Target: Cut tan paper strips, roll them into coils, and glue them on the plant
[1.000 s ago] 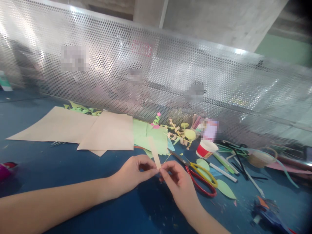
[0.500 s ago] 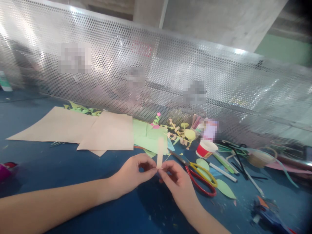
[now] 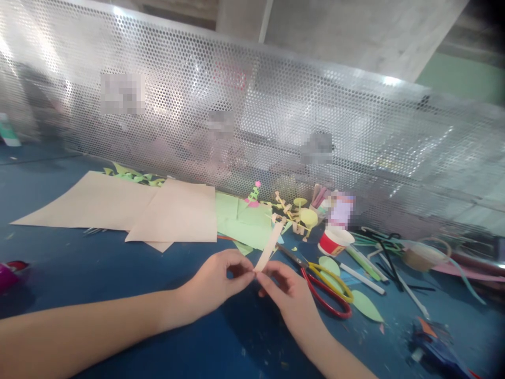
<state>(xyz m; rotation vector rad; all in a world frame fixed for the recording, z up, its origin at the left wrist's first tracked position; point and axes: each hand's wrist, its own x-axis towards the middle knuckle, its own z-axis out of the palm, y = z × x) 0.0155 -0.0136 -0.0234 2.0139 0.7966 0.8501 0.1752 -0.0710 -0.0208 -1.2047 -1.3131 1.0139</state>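
Observation:
Both of my hands meet over the blue table [image 3: 118,273] and pinch the lower end of a narrow tan paper strip [image 3: 271,243]. My left hand [image 3: 215,284] grips it from the left with thumb and forefinger. My right hand [image 3: 288,297] pinches it from the right. The strip sticks up and leans to the right, towards the green paper sheets [image 3: 246,221].
Tan paper sheets [image 3: 130,208] lie at the left. Scissors with red and yellow handles [image 3: 327,287] lie just right of my hands, beside green paper leaves [image 3: 366,306], a small red and white cup [image 3: 333,241], pens and paper cut-outs. A perforated metal screen [image 3: 252,121] closes off the back.
The paper strip has swung from leaning left, through upright, to leaning right. Both hands have stayed in place, pinching its lower end.

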